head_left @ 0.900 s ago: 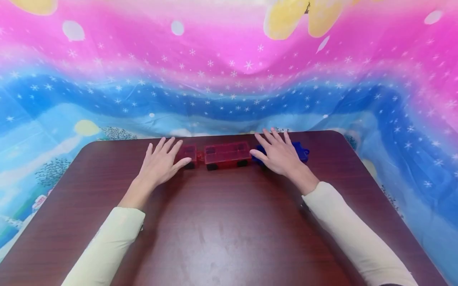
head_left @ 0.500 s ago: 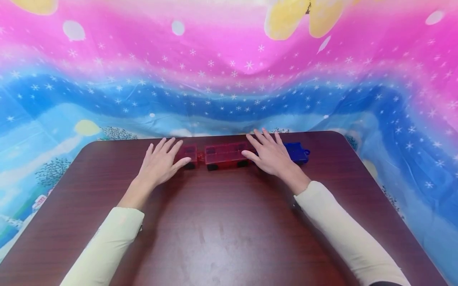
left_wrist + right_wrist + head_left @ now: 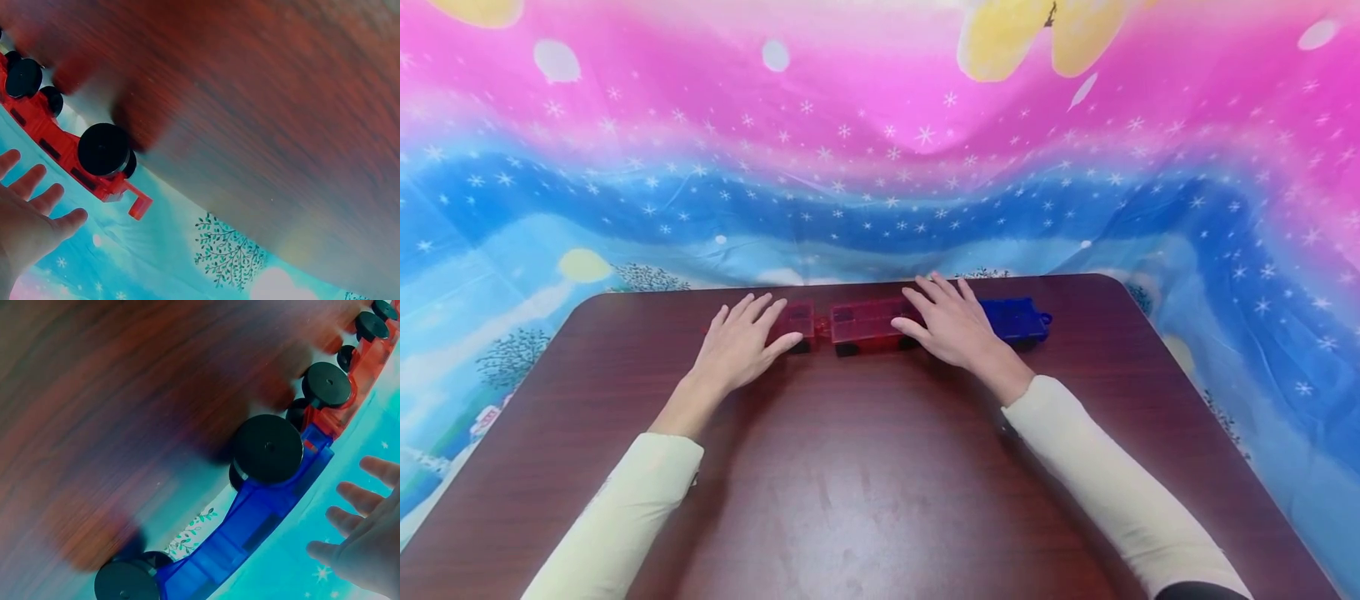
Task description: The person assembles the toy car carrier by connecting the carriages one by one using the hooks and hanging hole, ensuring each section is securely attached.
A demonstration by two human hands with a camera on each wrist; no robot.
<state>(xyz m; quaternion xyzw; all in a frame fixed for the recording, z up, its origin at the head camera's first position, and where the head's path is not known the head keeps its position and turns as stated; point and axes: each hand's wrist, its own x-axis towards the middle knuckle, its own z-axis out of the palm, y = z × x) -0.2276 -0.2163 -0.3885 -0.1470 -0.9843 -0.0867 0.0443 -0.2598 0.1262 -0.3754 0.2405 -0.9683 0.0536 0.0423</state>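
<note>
Three toy train cars on black wheels stand hooked in a row near the table's far edge: a left red car (image 3: 799, 321), a middle red car (image 3: 867, 323) and a blue car (image 3: 1017, 319). My left hand (image 3: 737, 342), fingers spread and straight, is over the left red car and hides most of it. Over the join of the middle red and blue cars is my right hand (image 3: 951, 325), its fingers likewise spread. Both wrist views show these fingers extended beside the cars with nothing gripped. At the left red car's end, a red hook (image 3: 140, 205) sticks out.
The dark brown wooden table (image 3: 850, 467) has rounded far corners. Behind it hangs a pink and blue cloth (image 3: 880, 150) printed with snowflakes, close to the far edge.
My right hand has moved left, from over the blue car to the join with the middle red car, uncovering more of the blue car. The left hand stays almost in place.
</note>
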